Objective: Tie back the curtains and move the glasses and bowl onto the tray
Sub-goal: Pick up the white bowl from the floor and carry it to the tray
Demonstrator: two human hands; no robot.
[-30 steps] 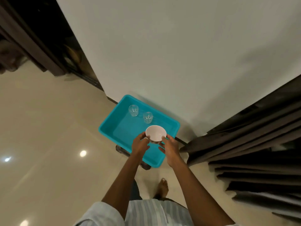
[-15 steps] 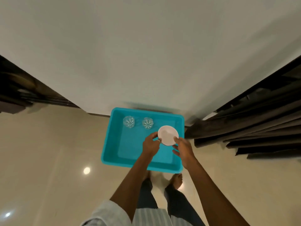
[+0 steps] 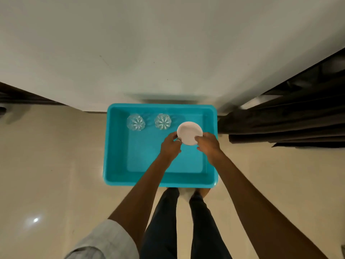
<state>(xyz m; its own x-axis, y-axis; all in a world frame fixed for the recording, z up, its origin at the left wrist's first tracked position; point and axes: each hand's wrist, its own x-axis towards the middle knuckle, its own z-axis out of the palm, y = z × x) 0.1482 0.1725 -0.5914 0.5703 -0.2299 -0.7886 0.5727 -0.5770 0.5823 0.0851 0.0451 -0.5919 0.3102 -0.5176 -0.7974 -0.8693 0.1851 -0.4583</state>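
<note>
A turquoise tray [image 3: 115, 146] sits against the white wall, seen from straight above. Two clear glasses stand inside along its far edge, one on the left [image 3: 136, 122] and one beside it [image 3: 162, 121]. A small white bowl [image 3: 189, 132] is over the tray's far right part. My left hand [image 3: 170, 146] grips its left rim and my right hand [image 3: 207, 144] grips its right rim. I cannot tell whether the bowl touches the tray floor. Dark curtains [image 3: 291, 116] hang in folds at the right.
The white wall [image 3: 168, 49] rises directly behind the tray. Glossy beige floor [image 3: 48, 165] spreads to the left and right. My legs [image 3: 186, 221] stand just in front of the tray's near edge. A dark frame [image 3: 24, 96] shows at the far left.
My view has tilted to look straight down on the tray. Both hands have carried the bowl from the tray's near side to its far right part, next to the glasses.
</note>
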